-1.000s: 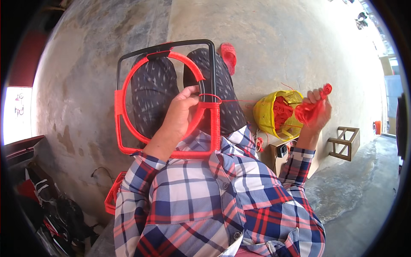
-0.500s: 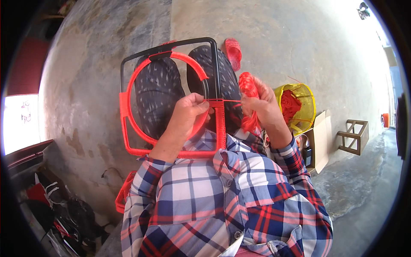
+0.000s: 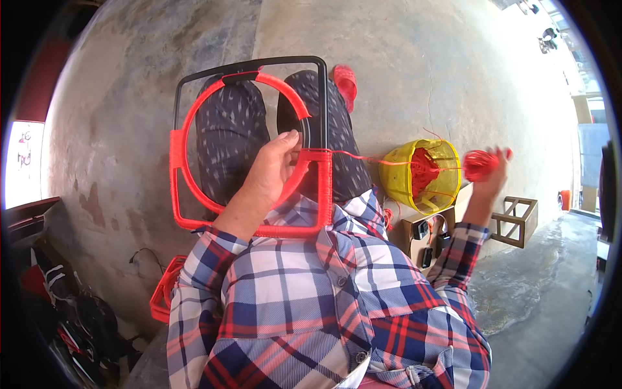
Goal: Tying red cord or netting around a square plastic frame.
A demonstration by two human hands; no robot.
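A black square frame [image 3: 325, 91] with a ring inside it rests upon my lap. Red cord [image 3: 326, 194] is wound tightly over much of the square and the ring; the top and upper right stay black. My left hand [image 3: 272, 162] is closed on the ring's right side, beside the joint with the square. From that joint a red strand [image 3: 353, 155] runs out to the right. Its other end leads to a bundle of red cord [image 3: 479, 166], which my right hand [image 3: 494, 178] grips, out past the yellow bucket. The right fingers are partly blurred.
The yellow bucket [image 3: 395, 178] on the right holds more red cord [image 3: 424, 170]. Beside it stand a cardboard box [image 3: 408, 236] with small black devices and a wooden stool frame [image 3: 515, 223]. A red clog [image 3: 345, 84] lies ahead; dark clutter [image 3: 84, 311] fills the lower left.
My right hand has swung out to the right with the cord bundle, drawing the strand long. My left hand has stayed at the ring. The view has shifted slightly.
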